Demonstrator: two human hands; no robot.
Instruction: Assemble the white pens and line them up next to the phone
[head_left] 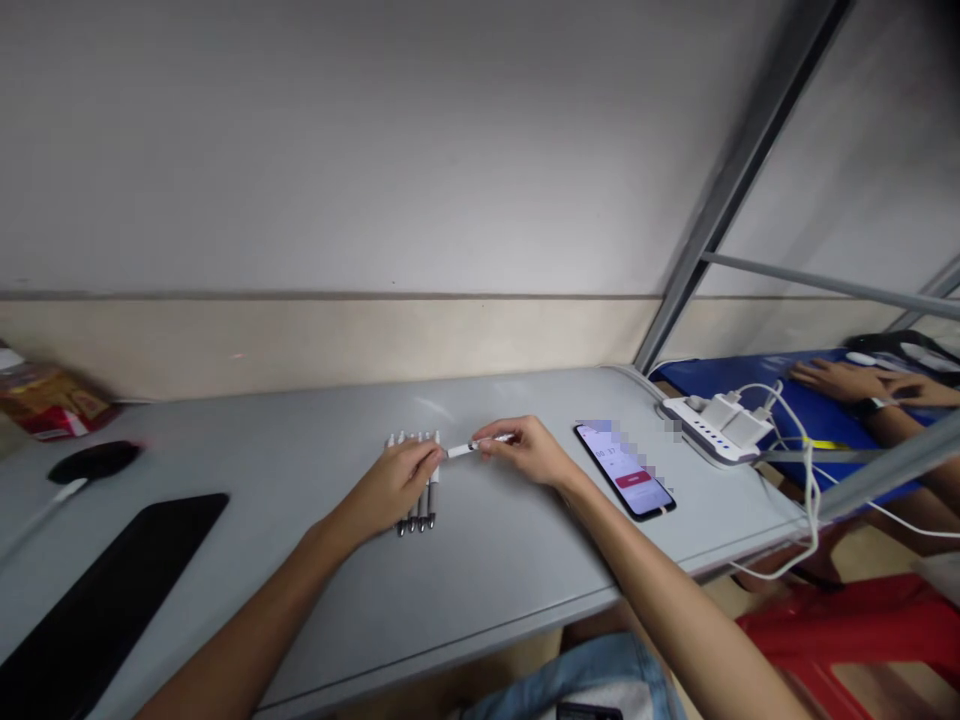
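Note:
A white pen (471, 448) is held level just above the grey table (525, 560), gripped at both ends. My left hand (397, 480) pinches its left end with closed fingers. My right hand (525, 450) pinches the right end. Under my left hand lies a row of several white pens (420, 505) side by side, their dark tips pointing toward me.
A lit phone (626, 470) lies right of my right hand. A white power strip (712, 430) with plugs and cables sits at the table's right end. At left are a black pad (97, 600), a dark mouse-like object (94, 460) and a red packet (49, 400). Another person's hands (847, 380) rest on a blue surface at far right.

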